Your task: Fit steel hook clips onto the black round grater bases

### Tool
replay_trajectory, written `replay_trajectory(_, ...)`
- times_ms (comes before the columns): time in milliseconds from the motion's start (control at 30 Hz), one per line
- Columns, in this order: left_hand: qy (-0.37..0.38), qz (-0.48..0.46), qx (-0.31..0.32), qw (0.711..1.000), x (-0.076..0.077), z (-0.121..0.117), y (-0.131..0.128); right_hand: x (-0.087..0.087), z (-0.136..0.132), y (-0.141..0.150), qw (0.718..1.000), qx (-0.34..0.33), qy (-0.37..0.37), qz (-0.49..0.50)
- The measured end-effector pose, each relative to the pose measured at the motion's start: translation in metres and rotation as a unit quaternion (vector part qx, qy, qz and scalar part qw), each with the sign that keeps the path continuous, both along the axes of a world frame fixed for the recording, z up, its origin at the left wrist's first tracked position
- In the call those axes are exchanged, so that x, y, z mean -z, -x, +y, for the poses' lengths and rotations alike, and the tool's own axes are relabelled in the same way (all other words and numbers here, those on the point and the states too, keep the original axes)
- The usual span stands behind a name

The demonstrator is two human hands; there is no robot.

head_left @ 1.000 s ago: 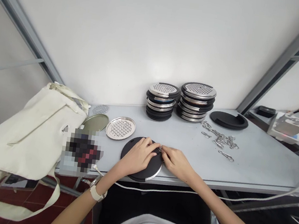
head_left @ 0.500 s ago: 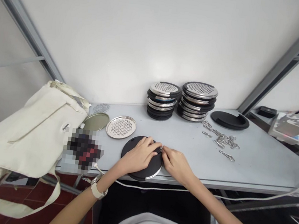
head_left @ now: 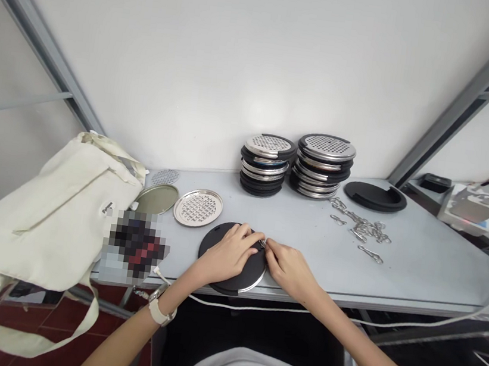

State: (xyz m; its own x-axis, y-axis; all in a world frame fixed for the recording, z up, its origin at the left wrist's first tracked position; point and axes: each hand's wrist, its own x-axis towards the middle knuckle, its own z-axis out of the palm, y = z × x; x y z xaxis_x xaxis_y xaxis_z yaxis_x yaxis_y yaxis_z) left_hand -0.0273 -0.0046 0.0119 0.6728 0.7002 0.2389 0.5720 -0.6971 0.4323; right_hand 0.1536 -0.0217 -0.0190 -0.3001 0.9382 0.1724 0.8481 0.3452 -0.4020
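A round black disc (head_left: 250, 277) with a bright metal rim lies at the table's front edge, partly covered by my left hand (head_left: 228, 253). The fingers of that hand curl over the disc, with index finger and thumb closed about a small metal spring clip (head_left: 262, 245) by its right edge. Coming in from the right, my right hand (head_left: 285, 263) pinches the clip's outer end. Most of the clip is hidden by the fingertips. Several loose spring clips (head_left: 371, 231) lie to the right on the table.
Two stacks of metal and black discs, the left stack (head_left: 265, 165) and the right stack (head_left: 322, 166), stand by the wall. A black ring-edged disc (head_left: 375, 196) lies right of them. Leftward are a perforated metal plate (head_left: 198, 207), an olive lid (head_left: 156, 199) and a cream bag (head_left: 51, 211). A white cable (head_left: 255, 309) runs along the front edge.
The view has shifted very slightly. Both hands stay at the disc's right edge on the clip, with hardly any visible movement.
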Motion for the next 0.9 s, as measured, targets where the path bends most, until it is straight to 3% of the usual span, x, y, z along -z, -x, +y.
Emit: replay_trajectory(900, 0.012, -0.045, 0.007, 0.999, -0.0018, -0.003, 0.0061, 0.0043, -0.0011, -0.0027, 0.999, -0.023, -0.042, 0.011)
